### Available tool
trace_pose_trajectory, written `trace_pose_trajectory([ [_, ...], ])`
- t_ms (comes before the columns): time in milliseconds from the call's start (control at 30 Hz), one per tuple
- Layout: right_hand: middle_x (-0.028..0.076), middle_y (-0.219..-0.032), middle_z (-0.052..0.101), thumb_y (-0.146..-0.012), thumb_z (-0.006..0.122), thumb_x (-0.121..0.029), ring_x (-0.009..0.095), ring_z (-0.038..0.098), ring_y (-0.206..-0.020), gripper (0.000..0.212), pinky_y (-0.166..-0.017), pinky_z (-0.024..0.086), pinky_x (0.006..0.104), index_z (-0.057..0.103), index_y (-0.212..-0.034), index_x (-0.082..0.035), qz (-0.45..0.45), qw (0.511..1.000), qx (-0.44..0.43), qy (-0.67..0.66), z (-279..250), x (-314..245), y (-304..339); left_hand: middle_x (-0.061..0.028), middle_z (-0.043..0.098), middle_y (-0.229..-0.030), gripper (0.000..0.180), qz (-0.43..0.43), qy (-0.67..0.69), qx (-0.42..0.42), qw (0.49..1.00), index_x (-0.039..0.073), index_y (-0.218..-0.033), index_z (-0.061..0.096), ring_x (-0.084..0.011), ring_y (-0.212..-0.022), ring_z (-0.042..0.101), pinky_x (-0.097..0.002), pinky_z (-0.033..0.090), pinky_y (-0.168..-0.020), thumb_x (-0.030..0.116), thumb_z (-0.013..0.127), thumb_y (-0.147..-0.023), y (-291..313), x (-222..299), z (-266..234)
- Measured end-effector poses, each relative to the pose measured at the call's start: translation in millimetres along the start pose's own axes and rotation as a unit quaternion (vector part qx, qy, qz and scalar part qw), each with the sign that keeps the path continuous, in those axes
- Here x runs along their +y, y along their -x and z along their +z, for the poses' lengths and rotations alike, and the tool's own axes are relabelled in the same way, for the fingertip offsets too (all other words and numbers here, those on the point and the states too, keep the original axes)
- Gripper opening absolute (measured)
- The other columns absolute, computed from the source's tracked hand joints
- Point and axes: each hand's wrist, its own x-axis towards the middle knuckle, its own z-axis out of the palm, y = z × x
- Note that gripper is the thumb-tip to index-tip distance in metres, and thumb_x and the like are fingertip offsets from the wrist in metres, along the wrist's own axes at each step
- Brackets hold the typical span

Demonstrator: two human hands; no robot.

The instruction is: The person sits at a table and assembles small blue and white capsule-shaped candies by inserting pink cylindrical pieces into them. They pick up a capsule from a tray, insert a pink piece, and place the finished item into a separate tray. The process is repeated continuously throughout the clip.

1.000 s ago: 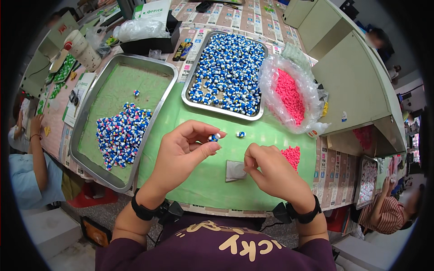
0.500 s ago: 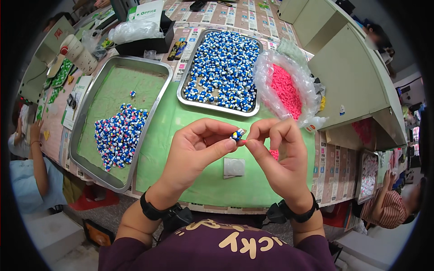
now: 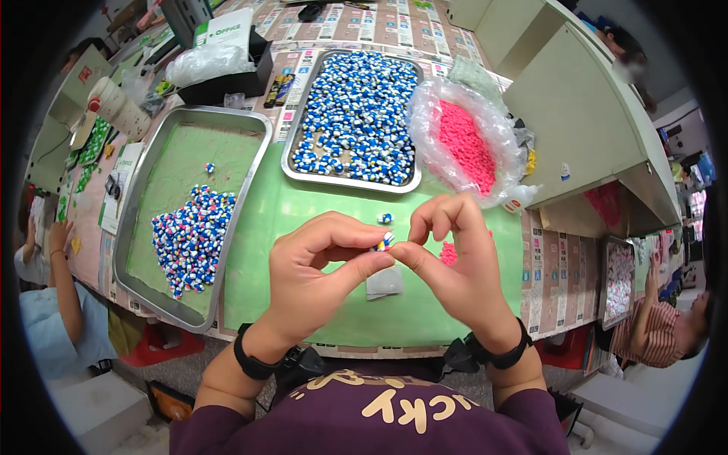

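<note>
My left hand [image 3: 318, 277] and my right hand [image 3: 455, 262] meet above the green mat [image 3: 303, 220], fingertips pinched together on one small blue, white and pink piece [image 3: 384, 242]. Another small blue and white piece [image 3: 386, 218] lies on the mat just beyond my fingers. A small grey square pad [image 3: 384, 282] rests on the mat under my hands. A little heap of pink parts [image 3: 449, 254] shows beside my right hand.
A metal tray [image 3: 133, 227] at left holds a pile of assembled blue, white and pink pieces [image 3: 189, 236]. A second tray [image 3: 350, 182] ahead is full of blue and white pieces. A clear bag of pink parts [image 3: 466, 144] lies right of it. Other people sit at both sides.
A second ago my hands were apart and low over the mat, the left holding a piece. They rose and came together and now pinch the piece between them.
</note>
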Motion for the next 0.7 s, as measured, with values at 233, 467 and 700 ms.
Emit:
trace_pose_trajectory([
  [233,0.006,-0.076,0.055,-0.079,0.068,0.003,0.015,0.054,-0.071,0.021,-0.068,0.046,0.0295,0.047,-0.082,0.0,0.031,0.988,0.023,0.149,-67.0,26.4,1.1,-0.007,0.063,-0.093,0.02,0.045,-0.154,0.154,0.975,0.0,-0.098,0.063,-0.0112,-0.08,0.06,-0.0218,0.049,-0.067,-0.01,0.066,-0.081,15.1,5.2,-78.5],
  [467,0.015,-0.07,0.057,-0.074,0.056,0.008,0.031,0.059,-0.066,0.012,-0.061,0.046,0.037,0.049,-0.08,0.0,0.094,0.956,-0.074,0.267,-67.2,59.8,12.7,-0.0026,0.063,-0.095,0.015,-0.102,-0.522,0.298,0.793,0.0,-0.101,0.064,-0.0062,-0.067,0.055,-0.0183,0.045,-0.064,0.004,0.066,-0.087,48.7,16.4,-205.3],
  [700,0.013,-0.07,0.06,-0.078,0.055,-0.001,0.035,0.059,-0.069,0.005,-0.068,0.042,0.0433,0.051,-0.077,-0.003,0.116,0.915,-0.122,0.366,-51.9,71.5,8.6,-0.0029,0.062,-0.103,0.019,-0.028,-0.509,0.212,0.833,0.003,-0.102,0.063,-0.0081,-0.07,0.052,-0.0222,0.045,-0.061,0.005,0.068,-0.084,15.2,15.9,-133.3],
])
